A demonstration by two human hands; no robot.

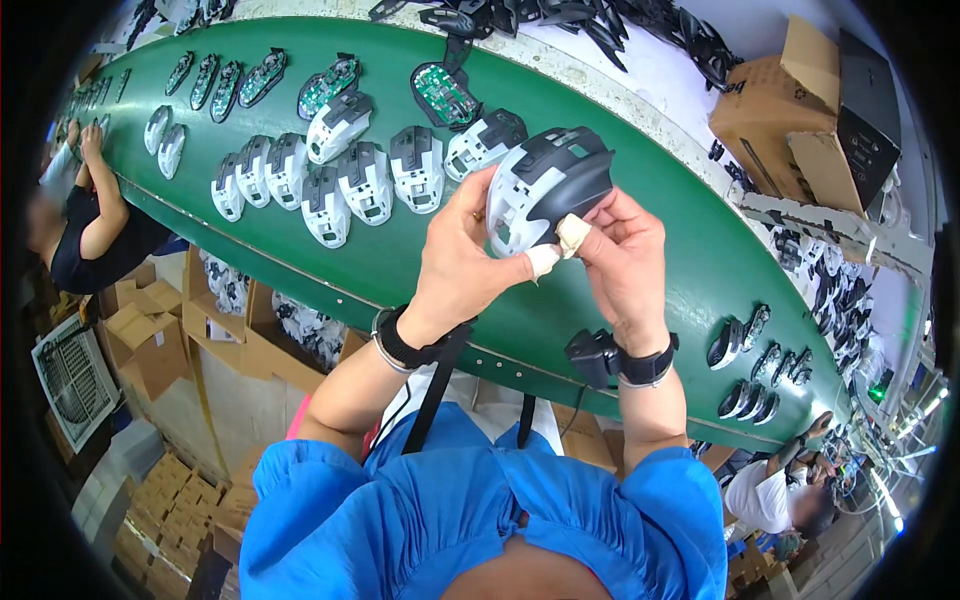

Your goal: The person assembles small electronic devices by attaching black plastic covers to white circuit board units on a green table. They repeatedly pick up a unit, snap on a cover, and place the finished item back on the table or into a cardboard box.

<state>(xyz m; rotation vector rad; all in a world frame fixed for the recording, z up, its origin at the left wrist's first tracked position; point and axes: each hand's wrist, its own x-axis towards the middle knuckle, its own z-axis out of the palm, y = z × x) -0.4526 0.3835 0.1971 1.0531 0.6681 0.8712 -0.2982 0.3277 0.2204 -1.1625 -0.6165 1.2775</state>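
A computer mouse shell, dark grey and white, is raised over the green work surface between both hands. My left hand grips its white side, thumb below and fingers behind. At the dark end, my right hand pinches the lower edge. Pale finger covers wrap both thumbs, whose tips nearly meet under the shell. Just beyond my left hand lie several similar mouse shells in a loose row. Farther back sits a mouse base with a green circuit board, and another board is to its left.
The long green work surface curves across the view. Dark plastic parts are heaped along the far ledge, and an open cardboard box stands far right. Small dark parts lie at right. Co-workers sit at both ends.
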